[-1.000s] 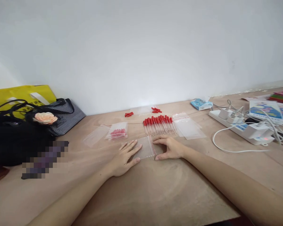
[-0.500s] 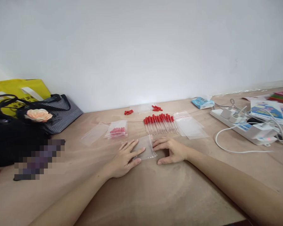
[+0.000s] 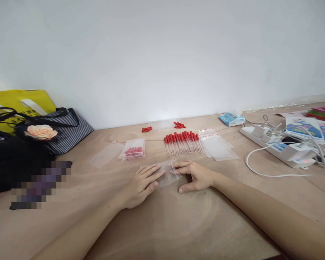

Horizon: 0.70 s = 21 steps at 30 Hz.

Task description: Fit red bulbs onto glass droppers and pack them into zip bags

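A small clear zip bag lies on the table between my hands, its red-lined zip edge toward the right. Flat over the bag's left part rests my left hand, fingers spread. My right hand touches the zip edge with its fingertips, the thumb held apart on the table. Just beyond is a row of clear droppers with red bulbs. To the left sit a stack of zip bags with red pieces inside and a flat clear bag. More clear bags lie to the right.
Near the wall are two small piles of red bulbs and a clear bag. A white power strip with plugs and cables, a blue tissue pack and printed cards are on the right. Bags stand at left.
My right fingertips have shifted further onto the bag's zip edge, and the bag now looks slightly wrinkled and raised there. My left hand stays on the bag. The view has shifted slightly.
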{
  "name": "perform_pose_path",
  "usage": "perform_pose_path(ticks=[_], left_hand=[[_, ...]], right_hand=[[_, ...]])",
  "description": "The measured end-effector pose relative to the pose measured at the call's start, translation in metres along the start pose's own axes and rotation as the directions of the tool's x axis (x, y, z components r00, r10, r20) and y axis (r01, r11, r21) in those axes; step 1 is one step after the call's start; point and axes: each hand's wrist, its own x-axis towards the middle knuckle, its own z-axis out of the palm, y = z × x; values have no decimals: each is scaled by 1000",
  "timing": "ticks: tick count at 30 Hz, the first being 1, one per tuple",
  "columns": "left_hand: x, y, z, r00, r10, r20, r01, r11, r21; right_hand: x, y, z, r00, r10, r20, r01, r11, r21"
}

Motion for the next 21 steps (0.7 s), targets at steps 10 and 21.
perform_pose_path(ticks=[10, 21], left_hand=[[1, -11, -1, 997, 42, -65, -45, 998, -39], [4, 7, 4, 995, 85, -49, -85, 996, -10]], right_hand=[[-1, 6, -3, 988, 84, -129, -56, 977, 207], [11, 31, -28, 805, 440, -397, -446, 891, 84]])
